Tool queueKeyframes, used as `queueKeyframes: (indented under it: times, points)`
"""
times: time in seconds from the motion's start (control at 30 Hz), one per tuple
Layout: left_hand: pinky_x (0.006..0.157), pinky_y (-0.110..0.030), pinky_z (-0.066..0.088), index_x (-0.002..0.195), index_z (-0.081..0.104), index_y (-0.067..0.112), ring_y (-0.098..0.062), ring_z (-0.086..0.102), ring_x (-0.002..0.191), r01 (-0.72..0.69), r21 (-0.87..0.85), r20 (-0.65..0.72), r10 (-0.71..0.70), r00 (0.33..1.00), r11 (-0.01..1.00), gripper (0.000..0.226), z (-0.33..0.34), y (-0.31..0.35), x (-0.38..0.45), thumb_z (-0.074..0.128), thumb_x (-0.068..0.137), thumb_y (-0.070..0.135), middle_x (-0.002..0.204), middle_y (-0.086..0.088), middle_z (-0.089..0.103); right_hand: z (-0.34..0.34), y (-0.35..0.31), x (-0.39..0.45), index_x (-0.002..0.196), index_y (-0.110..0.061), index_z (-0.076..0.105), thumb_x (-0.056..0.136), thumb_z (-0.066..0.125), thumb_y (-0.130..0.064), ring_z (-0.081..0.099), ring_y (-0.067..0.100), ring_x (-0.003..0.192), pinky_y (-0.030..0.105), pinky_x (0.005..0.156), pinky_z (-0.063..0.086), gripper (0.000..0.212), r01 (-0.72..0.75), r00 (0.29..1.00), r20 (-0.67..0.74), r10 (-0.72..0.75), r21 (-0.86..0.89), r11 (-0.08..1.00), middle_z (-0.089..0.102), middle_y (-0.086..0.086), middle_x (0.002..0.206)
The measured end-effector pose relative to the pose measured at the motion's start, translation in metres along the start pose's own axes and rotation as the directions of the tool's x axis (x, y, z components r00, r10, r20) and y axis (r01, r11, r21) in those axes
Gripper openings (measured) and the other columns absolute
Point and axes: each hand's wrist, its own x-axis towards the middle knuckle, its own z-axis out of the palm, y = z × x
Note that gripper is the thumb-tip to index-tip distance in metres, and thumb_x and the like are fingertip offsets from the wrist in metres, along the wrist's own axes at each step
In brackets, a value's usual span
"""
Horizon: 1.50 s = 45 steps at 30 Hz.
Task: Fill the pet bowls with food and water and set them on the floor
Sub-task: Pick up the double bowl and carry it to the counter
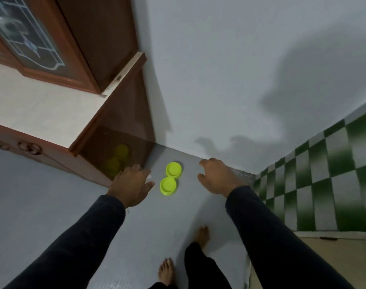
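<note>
You look to be at the pick-up step: the lime-green plastic double pet bowl [170, 178] sits on the grey floor [52, 195] near the centre of the frame, close to the corner where the pale wall meets the brown wooden cabinet [123, 130]. Whether its two round wells hold anything cannot be told from here. Your left hand [132, 185] hangs just left of the bowl, fingers spread and relaxed, holding nothing. Your right hand [216, 177] hangs to the right of it, a little farther off, fingers loosely curled and likewise empty. Neither touches the bowl, which lies between them. Next, you would likely bring both hands inward and down to take the bowl by its outer edges, keeping it level.
</note>
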Motion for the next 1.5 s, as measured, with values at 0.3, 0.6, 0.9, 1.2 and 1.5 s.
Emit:
queueKeyframes:
  times: [0.3, 0.6, 0.9, 1.2, 1.5]
  points:
    - [0.101, -0.043, 0.050, 0.144, 0.051, 0.028, -0.029, 0.057, 0.123, 0.114, -0.101, 0.064, -0.108, 0.992, 0.988, 0.046, 0.036, -0.010, 0.104, 0.049, 0.104, 0.050, 0.138, -0.008, 0.056, 0.010, 0.034, 0.120, 0.139, -0.009, 0.050, 0.095, 0.054, -0.034, 0.052, 0.040, 0.121, 0.046, 0.099, 0.048, 0.051, 0.118, 0.989, 0.088, -0.115, -0.029, 0.993, 0.055, 0.018, 0.131]
    - [0.111, -0.046, 0.043, 0.155, 0.041, 0.023, -0.034, 0.048, 0.137, 0.207, -0.138, 0.147, -0.187, 0.971, 0.969, 0.058, 0.132, -0.033, 0.215, 0.049, 0.104, 0.050, 0.151, -0.012, 0.049, 0.082, 0.064, 0.245, 0.140, -0.009, 0.048, 0.098, 0.055, -0.033, 0.047, 0.041, 0.126, 0.050, 0.100, 0.047, 0.049, 0.176, 0.974, 0.155, -0.166, -0.053, 0.983, 0.049, 0.018, 0.139]
    - [0.111, -0.044, 0.042, 0.149, 0.046, 0.021, -0.032, 0.048, 0.136, 0.177, -0.123, 0.178, -0.153, 0.972, 0.977, 0.052, 0.286, -0.074, 0.337, 0.050, 0.103, 0.046, 0.148, -0.011, 0.050, 0.227, 0.105, 0.371, 0.134, -0.010, 0.050, 0.098, 0.054, -0.035, 0.046, 0.039, 0.124, 0.048, 0.096, 0.046, 0.044, 0.206, 0.958, 0.226, -0.176, -0.118, 0.971, 0.049, 0.016, 0.138]
    - [0.103, -0.049, 0.047, 0.148, 0.047, 0.021, -0.034, 0.051, 0.127, 0.218, -0.156, 0.219, -0.182, 0.959, 0.963, 0.052, 0.441, -0.105, 0.435, 0.052, 0.102, 0.045, 0.140, -0.012, 0.052, 0.382, 0.148, 0.484, 0.141, -0.007, 0.047, 0.098, 0.056, -0.034, 0.046, 0.042, 0.127, 0.049, 0.103, 0.046, 0.051, 0.163, 0.953, 0.263, -0.148, -0.035, 0.986, 0.049, 0.020, 0.139]
    - [0.103, -0.047, 0.047, 0.154, 0.040, 0.017, -0.038, 0.052, 0.126, 0.273, -0.283, 0.237, -0.209, 0.949, 0.919, 0.057, 0.548, -0.129, 0.483, 0.053, 0.104, 0.040, 0.140, -0.017, 0.049, 0.484, 0.176, 0.562, 0.148, 0.000, 0.034, 0.098, 0.059, -0.027, 0.046, 0.042, 0.128, 0.045, 0.102, 0.043, 0.062, 0.121, 0.964, 0.224, -0.142, 0.105, 0.987, 0.047, 0.025, 0.142]
